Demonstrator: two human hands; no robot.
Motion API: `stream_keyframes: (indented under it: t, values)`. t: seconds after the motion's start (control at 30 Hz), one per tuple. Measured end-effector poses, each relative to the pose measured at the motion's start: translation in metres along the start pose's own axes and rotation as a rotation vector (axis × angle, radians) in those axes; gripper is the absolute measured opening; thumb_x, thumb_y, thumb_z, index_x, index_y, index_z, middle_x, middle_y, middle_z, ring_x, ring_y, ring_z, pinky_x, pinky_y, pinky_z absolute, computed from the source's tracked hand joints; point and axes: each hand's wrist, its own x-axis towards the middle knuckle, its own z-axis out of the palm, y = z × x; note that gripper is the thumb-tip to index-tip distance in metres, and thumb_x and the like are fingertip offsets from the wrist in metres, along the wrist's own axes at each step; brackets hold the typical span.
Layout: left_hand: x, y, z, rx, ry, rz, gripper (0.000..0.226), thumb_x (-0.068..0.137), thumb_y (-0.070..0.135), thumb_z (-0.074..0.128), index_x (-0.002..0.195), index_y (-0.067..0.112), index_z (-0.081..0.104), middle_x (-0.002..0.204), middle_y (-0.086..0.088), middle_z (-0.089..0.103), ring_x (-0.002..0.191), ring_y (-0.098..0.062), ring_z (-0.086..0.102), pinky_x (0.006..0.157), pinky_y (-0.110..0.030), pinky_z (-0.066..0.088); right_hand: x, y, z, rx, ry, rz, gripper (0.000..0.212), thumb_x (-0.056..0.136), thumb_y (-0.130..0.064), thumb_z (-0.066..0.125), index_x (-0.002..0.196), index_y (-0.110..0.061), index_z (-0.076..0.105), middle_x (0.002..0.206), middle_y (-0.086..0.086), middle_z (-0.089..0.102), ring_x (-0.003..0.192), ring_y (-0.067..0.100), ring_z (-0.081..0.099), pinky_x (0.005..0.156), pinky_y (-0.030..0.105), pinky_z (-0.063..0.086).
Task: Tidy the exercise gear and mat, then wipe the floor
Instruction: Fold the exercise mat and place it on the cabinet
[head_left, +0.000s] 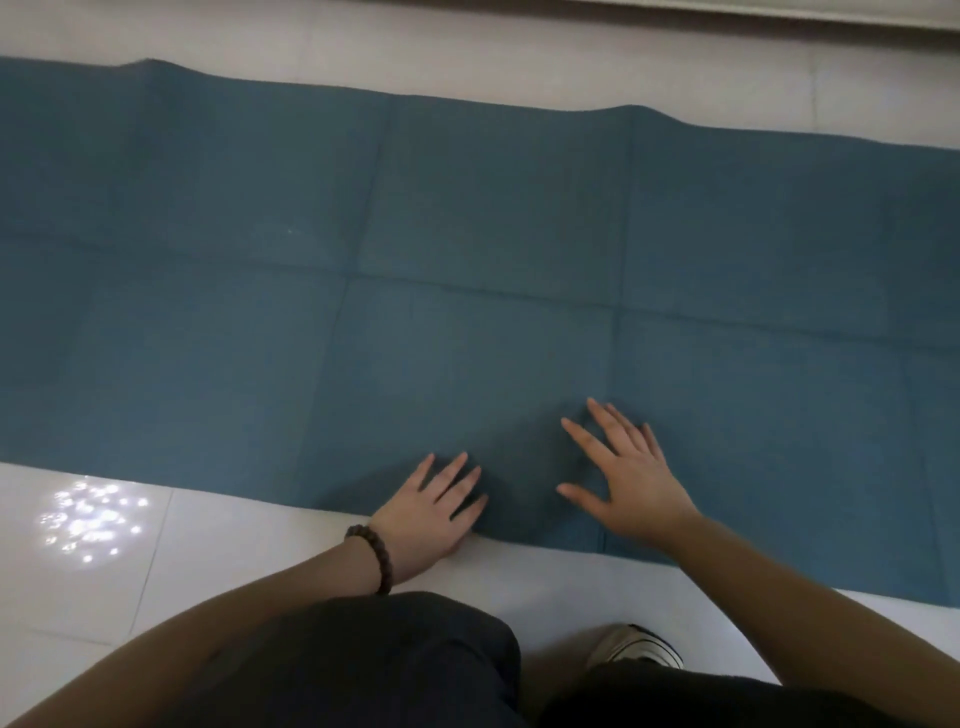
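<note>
Head view: we look down on a blue mat (467, 234) spread flat across the white tiled floor (130, 545), its fold creases marking it into squares. Our left hand (434, 512) lies at the mat's near edge, fingers straight and spread, palm partly on the floor and fingertips on the mat; its grip is slack and holds nothing. A dark bead bracelet (376, 556) circles that wrist. Our right hand (628, 475) rests flat on the mat just beside the left, fingers spread and straight, gripping nothing. Below the hands we see dark trousers (363, 665) and a pale shoe (636, 647) on the floor. A patch of glare (88, 519) shines on the tiles at left.
</note>
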Motion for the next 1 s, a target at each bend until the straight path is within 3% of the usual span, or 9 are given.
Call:
stream_keyframes:
  t: [0.1, 0.17, 0.27, 0.33, 0.47, 0.6, 0.7, 0.9, 1.0]
  values:
    - [0.007, -0.001, -0.011, -0.053, 0.195, -0.013, 0.028, 0.078, 0.016, 0.053, 0.099, 0.011, 0.07, 0.101, -0.01, 0.072, 0.093, -0.026, 0.07, 0.072, -0.035, 0.059, -0.002, -0.02, -0.011, -0.049, -0.117, -0.135, 0.097, 0.066, -0.09, 0.013, 0.149, -0.042, -0.002, 0.157, -0.008, -0.022, 0.144, 0.012, -0.019, 0.118, 0.051, -0.004]
    - [0.015, -0.014, -0.03, -0.137, 0.324, -0.068, 0.033, 0.071, 0.009, 0.064, 0.103, 0.011, 0.057, 0.09, -0.007, 0.07, 0.068, -0.023, 0.069, 0.056, -0.028, 0.054, -0.002, -0.03, -0.019, -0.066, -0.203, -0.188, 0.096, 0.071, -0.087, 0.027, 0.15, -0.04, -0.001, 0.157, -0.008, -0.021, 0.146, 0.014, -0.009, 0.119, 0.048, 0.001]
    - [0.028, -0.038, -0.072, -0.092, 0.455, -0.108, 0.027, 0.074, 0.009, 0.043, 0.099, 0.01, 0.053, 0.076, -0.006, 0.063, 0.052, -0.024, 0.06, 0.048, -0.027, 0.045, 0.008, -0.035, -0.048, 0.031, -0.233, -0.191, 0.059, 0.092, -0.05, 0.046, 0.146, -0.03, 0.029, 0.154, 0.001, 0.026, 0.135, 0.02, 0.035, 0.11, 0.033, 0.031]
    - [0.037, -0.053, -0.101, -0.018, 0.5, -0.108, 0.028, 0.074, 0.01, 0.04, 0.091, 0.009, 0.062, 0.071, -0.006, 0.06, 0.048, -0.024, 0.058, 0.044, -0.027, 0.041, 0.02, -0.033, -0.08, -0.013, -0.145, -0.199, 0.032, 0.097, -0.032, 0.044, 0.126, -0.022, 0.05, 0.125, 0.006, 0.058, 0.113, 0.025, 0.055, 0.093, 0.035, 0.044]
    - [0.066, -0.093, -0.159, 0.108, 0.524, -0.122, 0.029, 0.076, 0.009, 0.038, 0.085, 0.007, 0.065, 0.068, -0.008, 0.059, 0.044, -0.026, 0.054, 0.04, -0.028, 0.035, 0.048, -0.032, -0.149, -0.173, 0.062, -0.159, 0.021, 0.099, -0.026, 0.042, 0.114, -0.016, 0.053, 0.101, 0.015, 0.065, 0.093, 0.035, 0.061, 0.075, 0.041, 0.049]
    - [0.095, -0.134, -0.212, 0.192, 0.553, -0.186, 0.032, 0.081, 0.006, 0.034, 0.093, 0.004, 0.064, 0.073, -0.012, 0.061, 0.051, -0.027, 0.057, 0.046, -0.028, 0.039, 0.075, -0.036, -0.201, -0.297, 0.268, -0.117, 0.017, 0.1, -0.018, 0.04, 0.115, -0.018, 0.047, 0.085, 0.007, 0.058, 0.072, 0.028, 0.055, 0.06, 0.036, 0.043]
    - [0.119, -0.158, -0.241, 0.246, 0.612, -0.229, 0.032, 0.085, 0.005, 0.038, 0.108, 0.003, 0.06, 0.089, -0.016, 0.064, 0.072, -0.031, 0.063, 0.064, -0.036, 0.047, 0.097, -0.032, -0.23, -0.389, 0.415, -0.052, 0.018, 0.097, -0.01, 0.042, 0.112, -0.018, 0.043, 0.081, 0.003, 0.048, 0.063, 0.024, 0.044, 0.051, 0.032, 0.03]
    - [0.166, -0.182, -0.247, 0.303, 0.939, -0.364, 0.04, 0.081, 0.011, 0.06, 0.121, 0.015, 0.057, 0.118, -0.015, 0.059, 0.115, -0.031, 0.042, 0.1, -0.049, 0.029, 0.141, -0.014, -0.274, -0.469, 0.602, 0.019, 0.032, 0.09, -0.002, 0.044, 0.12, -0.013, 0.045, 0.09, 0.011, 0.055, 0.066, 0.026, 0.047, 0.051, 0.033, 0.029]
    - [0.174, -0.171, -0.212, 0.215, 0.855, -0.366, 0.052, 0.075, 0.015, 0.072, 0.124, 0.016, 0.057, 0.127, -0.019, 0.056, 0.124, -0.034, 0.043, 0.104, -0.055, 0.034, 0.166, -0.007, -0.285, -0.517, 0.679, 0.044, 0.025, 0.091, -0.004, 0.047, 0.115, -0.012, 0.049, 0.08, 0.007, 0.052, 0.064, 0.025, 0.046, 0.056, 0.032, 0.033]
